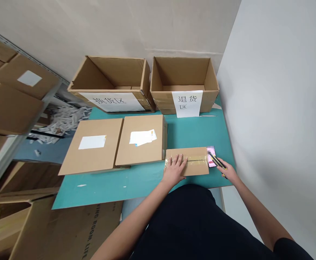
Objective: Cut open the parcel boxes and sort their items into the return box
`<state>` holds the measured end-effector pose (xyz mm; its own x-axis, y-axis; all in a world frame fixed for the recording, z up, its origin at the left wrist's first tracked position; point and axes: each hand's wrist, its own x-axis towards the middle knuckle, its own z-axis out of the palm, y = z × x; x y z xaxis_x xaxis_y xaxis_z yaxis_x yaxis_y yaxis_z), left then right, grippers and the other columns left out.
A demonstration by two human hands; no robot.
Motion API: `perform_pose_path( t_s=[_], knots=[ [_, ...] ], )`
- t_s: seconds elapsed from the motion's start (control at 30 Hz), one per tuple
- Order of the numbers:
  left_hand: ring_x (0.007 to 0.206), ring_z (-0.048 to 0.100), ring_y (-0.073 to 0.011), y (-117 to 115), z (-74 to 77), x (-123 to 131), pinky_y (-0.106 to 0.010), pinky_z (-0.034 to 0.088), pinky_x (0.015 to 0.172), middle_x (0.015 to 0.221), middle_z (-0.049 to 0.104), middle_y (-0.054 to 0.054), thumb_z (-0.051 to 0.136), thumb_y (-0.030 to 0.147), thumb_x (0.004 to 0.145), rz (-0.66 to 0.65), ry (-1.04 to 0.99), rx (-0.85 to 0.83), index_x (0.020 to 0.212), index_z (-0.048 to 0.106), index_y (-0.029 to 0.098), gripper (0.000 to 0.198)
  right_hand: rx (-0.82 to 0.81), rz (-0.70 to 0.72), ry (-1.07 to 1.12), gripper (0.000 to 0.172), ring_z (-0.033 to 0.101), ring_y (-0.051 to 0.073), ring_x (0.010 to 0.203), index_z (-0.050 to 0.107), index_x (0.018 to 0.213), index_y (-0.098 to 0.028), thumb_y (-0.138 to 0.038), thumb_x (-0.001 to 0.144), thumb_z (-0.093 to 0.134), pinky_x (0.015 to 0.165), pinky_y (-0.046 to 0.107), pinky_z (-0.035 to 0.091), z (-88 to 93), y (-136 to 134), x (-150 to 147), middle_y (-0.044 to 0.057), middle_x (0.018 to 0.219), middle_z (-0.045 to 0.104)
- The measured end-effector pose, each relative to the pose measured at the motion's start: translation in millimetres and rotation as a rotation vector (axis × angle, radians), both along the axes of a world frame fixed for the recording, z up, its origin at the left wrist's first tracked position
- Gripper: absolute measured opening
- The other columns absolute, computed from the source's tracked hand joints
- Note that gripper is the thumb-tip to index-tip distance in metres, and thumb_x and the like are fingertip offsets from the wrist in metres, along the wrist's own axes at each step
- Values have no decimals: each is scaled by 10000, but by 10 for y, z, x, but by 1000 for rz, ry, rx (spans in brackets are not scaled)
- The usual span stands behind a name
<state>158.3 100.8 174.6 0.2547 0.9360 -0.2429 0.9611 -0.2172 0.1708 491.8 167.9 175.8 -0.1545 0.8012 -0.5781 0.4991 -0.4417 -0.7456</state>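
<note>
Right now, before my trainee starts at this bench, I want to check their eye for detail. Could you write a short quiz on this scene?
1. What does the right hand hold?
2. True or false: the left hand rests on the small taped carton.
3. The sign 退货区 hangs on which open carton, left or right?

Key:
1. A utility knife
2. True
3. The right carton
</note>
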Motion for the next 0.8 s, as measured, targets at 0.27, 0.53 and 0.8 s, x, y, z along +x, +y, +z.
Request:
perform_pose_path(
  t_s=[0.27, 0.53, 0.8],
  knots=[
    [1507, 259, -404, -58, -27, 39, -636, 188, 1202, 1633, 305, -179, 789, 479, 748, 20, 4, 11, 1563, 326, 236, 968, -45, 25, 16, 710, 503, 62, 416, 505, 1488, -298, -431, 813, 680, 380, 200, 406, 30, -111, 8, -14, 879, 703],
    [1504, 268, -404, -71, -37, 27, -629, 195, 1201, 1632, 310, -175, 761, 489, 774, 31, -7, -7, 1561, 338, 237, 929, -48, 69, 29, 743, 437, 56, 409, 492, 1502, -290, -404, 795, 691, 390, 203, 413, 42, -119, 93, -36, 758, 657],
    [1505, 269, -398, -83, -64, 12, -615, 203, 1201, 1633, 310, -167, 760, 490, 770, 36, -19, -13, 1553, 355, 253, 913, -37, 94, 67, 744, 451, 66, 448, 510, 1490, -290, -427, 784, 697, 426, 213, 457, 25, -179, 147, -29, 791, 666]
  ],
)
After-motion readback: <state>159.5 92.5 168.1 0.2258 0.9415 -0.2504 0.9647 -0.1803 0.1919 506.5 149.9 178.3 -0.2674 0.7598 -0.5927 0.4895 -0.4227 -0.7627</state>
